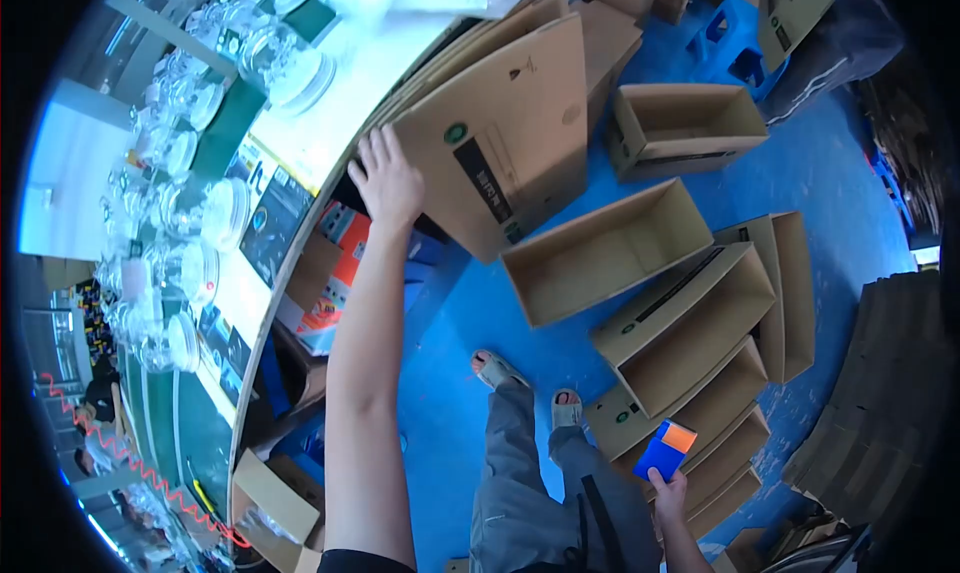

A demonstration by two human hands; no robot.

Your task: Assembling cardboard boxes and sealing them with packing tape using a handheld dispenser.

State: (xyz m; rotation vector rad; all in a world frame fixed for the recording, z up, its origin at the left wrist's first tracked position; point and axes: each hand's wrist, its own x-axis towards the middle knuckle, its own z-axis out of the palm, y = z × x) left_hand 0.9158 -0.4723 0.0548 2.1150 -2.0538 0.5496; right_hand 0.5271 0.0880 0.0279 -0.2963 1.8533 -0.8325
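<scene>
My left hand (388,181) reaches forward along the table's edge. Its fingers are spread and rest at the near left edge of a stack of flattened cardboard boxes (530,103) that leans beside the table. Low on the right, my right hand (671,497) is closed on a small blue and orange packet (664,451), held with the thumb on top. Just beyond that hand, several open cardboard boxes (700,323) stand in a slanting row on the blue floor.
On the left, a long table (225,273) carries several clear glass jars (215,213). Two more open cartons (690,123) (610,253) lie ahead, near a blue plastic stool (735,48). Beneath the table sits an orange and white box (345,268). Flattened cardboard (850,403) is piled at the far right.
</scene>
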